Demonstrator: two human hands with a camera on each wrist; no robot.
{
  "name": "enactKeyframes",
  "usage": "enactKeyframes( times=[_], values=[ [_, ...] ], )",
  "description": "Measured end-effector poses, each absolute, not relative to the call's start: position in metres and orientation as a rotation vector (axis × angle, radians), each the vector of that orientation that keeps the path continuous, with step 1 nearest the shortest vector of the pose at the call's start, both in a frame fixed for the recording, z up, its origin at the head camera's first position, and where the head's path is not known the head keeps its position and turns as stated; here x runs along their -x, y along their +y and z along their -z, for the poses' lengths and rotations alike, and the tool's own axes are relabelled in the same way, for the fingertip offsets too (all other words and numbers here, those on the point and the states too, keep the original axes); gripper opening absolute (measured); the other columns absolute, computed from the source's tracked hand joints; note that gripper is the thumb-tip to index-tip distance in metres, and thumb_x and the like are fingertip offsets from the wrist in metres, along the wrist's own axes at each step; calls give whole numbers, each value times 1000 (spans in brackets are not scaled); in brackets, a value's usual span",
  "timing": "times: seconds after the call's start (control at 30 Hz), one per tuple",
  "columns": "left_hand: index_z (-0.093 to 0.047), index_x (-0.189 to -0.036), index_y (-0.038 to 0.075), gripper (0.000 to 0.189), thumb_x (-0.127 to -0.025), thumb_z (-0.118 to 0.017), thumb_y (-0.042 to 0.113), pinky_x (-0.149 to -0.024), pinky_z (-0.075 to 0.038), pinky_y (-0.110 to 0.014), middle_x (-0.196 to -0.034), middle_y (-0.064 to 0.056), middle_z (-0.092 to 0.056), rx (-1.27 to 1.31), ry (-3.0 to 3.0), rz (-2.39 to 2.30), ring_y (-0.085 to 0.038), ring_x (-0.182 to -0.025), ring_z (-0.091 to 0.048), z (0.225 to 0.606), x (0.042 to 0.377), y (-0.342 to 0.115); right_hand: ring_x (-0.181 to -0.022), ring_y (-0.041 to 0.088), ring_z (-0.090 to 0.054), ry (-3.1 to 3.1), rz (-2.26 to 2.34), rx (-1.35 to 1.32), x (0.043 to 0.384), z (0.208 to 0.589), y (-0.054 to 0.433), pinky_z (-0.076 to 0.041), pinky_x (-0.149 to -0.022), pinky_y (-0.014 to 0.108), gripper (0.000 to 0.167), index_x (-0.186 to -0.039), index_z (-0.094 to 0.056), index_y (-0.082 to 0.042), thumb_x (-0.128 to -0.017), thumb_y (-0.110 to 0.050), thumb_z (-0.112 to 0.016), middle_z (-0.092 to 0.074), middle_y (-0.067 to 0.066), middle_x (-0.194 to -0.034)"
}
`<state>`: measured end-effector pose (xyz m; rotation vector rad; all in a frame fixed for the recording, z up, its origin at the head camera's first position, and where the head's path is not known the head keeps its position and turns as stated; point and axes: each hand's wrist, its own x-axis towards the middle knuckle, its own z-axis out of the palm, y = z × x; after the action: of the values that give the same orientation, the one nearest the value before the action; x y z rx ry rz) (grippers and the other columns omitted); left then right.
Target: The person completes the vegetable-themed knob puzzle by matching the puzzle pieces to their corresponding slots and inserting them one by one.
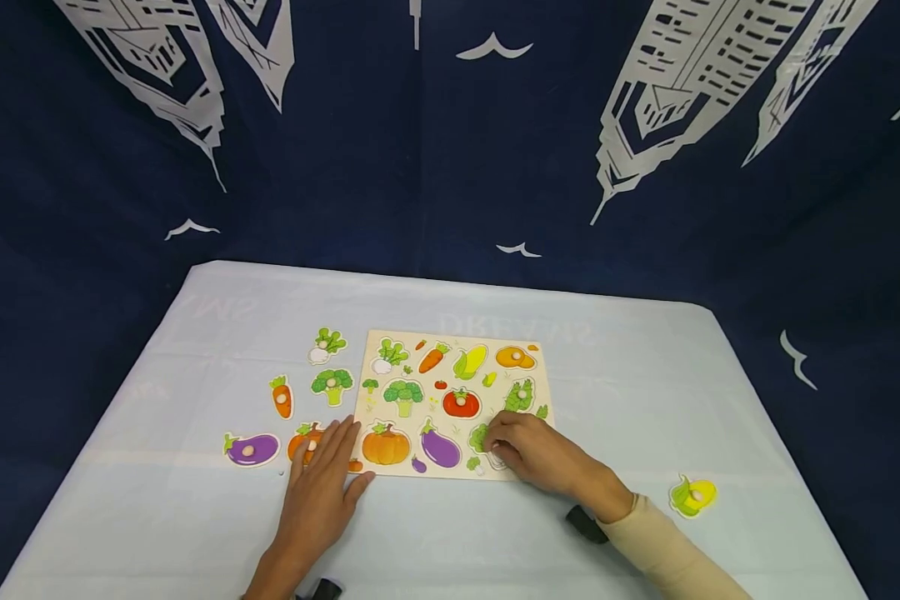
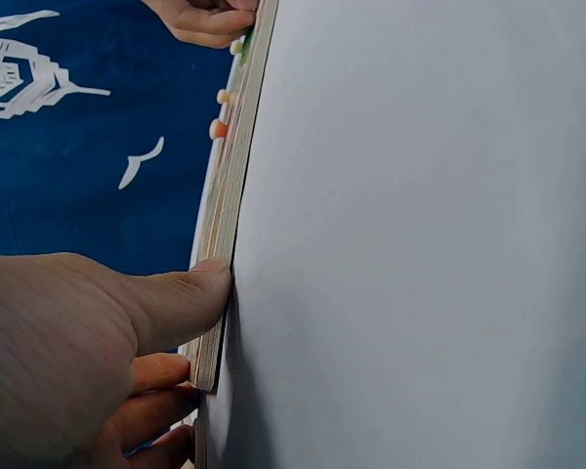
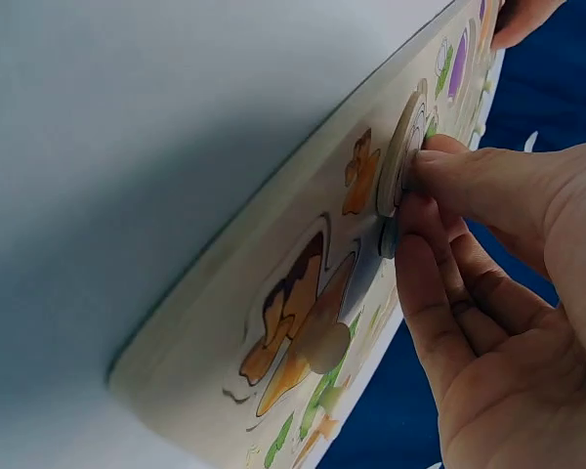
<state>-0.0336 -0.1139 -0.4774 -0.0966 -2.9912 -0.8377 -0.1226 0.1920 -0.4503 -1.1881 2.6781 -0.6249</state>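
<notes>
Right hand: fingers pinch a flat, pale-edged wooden piece, tilted over the lower right of the cream wooden vegetable puzzle board; probably a cauliflower, though the fingers hide most of it. Left hand: fingers stretched out, unclenched, touching the board's near left corner on the white-covered table. We'd level the piece, turn it until its outline fits, then press evenly, left hand steadying the board.
</notes>
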Motion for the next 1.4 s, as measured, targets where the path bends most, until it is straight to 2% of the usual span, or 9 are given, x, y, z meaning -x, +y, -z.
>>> enactKeyframes(
  times=[0.3, 0.47, 0.57, 0.73, 0.9, 1.1, 1.27, 1.4],
  values=[
    [-40, -151, 0, 79, -86, -80, 21, -120, -10, -61, -158, -17, -39, 96, -2996, 837, -38, -148, -33, 478, 34, -115, -93, 8, -64, 2679, 642, 1180, 120, 451, 189, -57, -83, 26, 14, -96, -73, -12, -93, -1, -65, -68, -4, -99],
    [-40, -151, 0, 79, -87, -79, 22, -120, -10, -60, -159, -16, -39, 75, -3011, 843, -38, -148, -32, 478, 32, -116, -98, 8, -62, 2670, 660, 1114, 117, 448, 193, -56, -88, 28, 15, -108, -72, -12, -95, -7, -67, -68, -5, -108],
    [-39, -152, 1, 79, -87, -79, 22, -120, -10, -60, -159, -16, -38, 69, -3024, 850, -38, -149, -31, 478, 31, -116, -92, 7, -60, 2653, 778, 1071, 114, 446, 204, -55, -84, 27, 21, -115, -70, -12, -94, -9, -69, -67, -4, -108],
    [-39, -152, 1, 79, -87, -79, 23, -120, -10, -60, -160, -16, -38, 78, -3032, 842, -37, -149, -31, 478, 31, -115, -83, 7, -59, 2555, 1109, 1057, 111, 445, 240, -54, -74, 25, 21, -113, -70, -11, -92, -9, -72, -68, -3, -99],
    [-39, -152, 1, 79, -87, -79, 22, -120, -10, -60, -159, -16, -38, 97, -3019, 847, -38, -149, -31, 477, 33, -116, -87, 11, -60, 2425, 1284, 901, 106, 439, 289, -52, -74, 26, 21, -116, -69, -8, -95, -9, -68, -69, 8, -106],
    [-39, -152, 1, 79, -87, -79, 22, -120, -9, -60, -159, -16, -38, 93, -3016, 853, -38, -149, -31, 477, 33, -116, -89, 13, -59, 2241, 1405, 757, 97, 428, 349, -51, -73, 31, 30, -123, -63, 6, -93, 8, -62, -62, 22, -108],
    [-39, -152, 1, 78, -87, -78, 21, -120, -9, -61, -159, -17, -38, 97, -3013, 861, -38, -149, -30, 477, 33, -116, -78, 20, -53, 2117, 1473, 685, 86, 427, 395, -47, -64, 34, 34, -127, -57, 13, -93, 14, -56, -60, 11, -101],
    [-39, -152, 1, 77, -88, -78, 22, -120, -8, -61, -159, -17, -38, 104, -3014, 863, -38, -149, -30, 477, 34, -116, -87, 17, -57, 2087, 1453, 595, 76, 429, 426, -50, -71, 26, 33, -130, -56, 13, -97, 12, -51, -64, 5, -112]
  ],
)
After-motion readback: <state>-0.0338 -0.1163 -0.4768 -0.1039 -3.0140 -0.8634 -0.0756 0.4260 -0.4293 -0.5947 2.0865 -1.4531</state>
